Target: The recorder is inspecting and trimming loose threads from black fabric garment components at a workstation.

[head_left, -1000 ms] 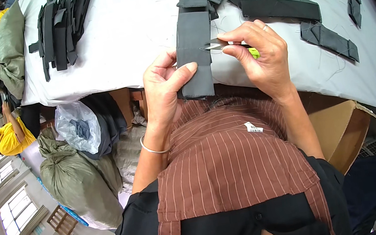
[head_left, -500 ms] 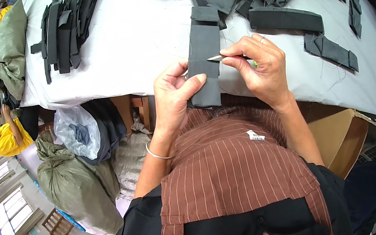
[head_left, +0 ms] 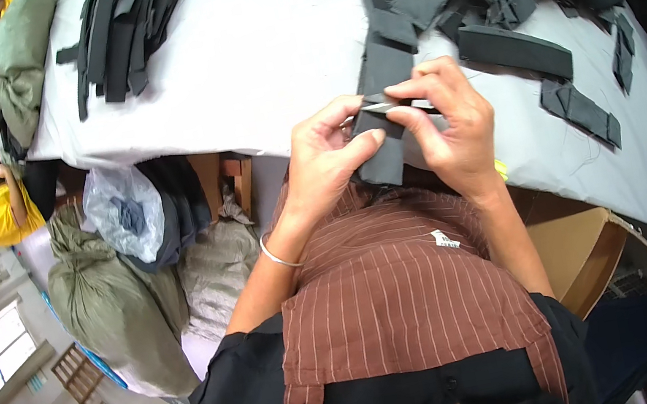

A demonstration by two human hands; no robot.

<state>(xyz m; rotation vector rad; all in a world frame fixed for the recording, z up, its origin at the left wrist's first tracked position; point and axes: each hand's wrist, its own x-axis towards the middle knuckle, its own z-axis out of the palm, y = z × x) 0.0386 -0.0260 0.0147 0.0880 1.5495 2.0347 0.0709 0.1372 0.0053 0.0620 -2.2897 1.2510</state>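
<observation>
Work position: the strip (head_left: 389, 64) is held across the near edge of the worktop (head_left: 258, 67), its far end toward the pile (head_left: 419, 6) and its near end toward the apron (head_left: 398, 292). The left hand (head_left: 331, 145) has its fingers grasping the strip, thumb on the upper face. The right hand (head_left: 452, 125) has its fingers pinching the snips (head_left: 379, 107) close to the blades, points directed left over the strip. For good results, hold the cloth taut between thumb and fingers. Lay the blades nearly flat to the surface; a steep point would probably nick the fabric. Guide with the points only and use short, light movements. Caution: the blade tips lie near the left thumb and fingers; maintain clearance and reposition the grip before working closer.
</observation>
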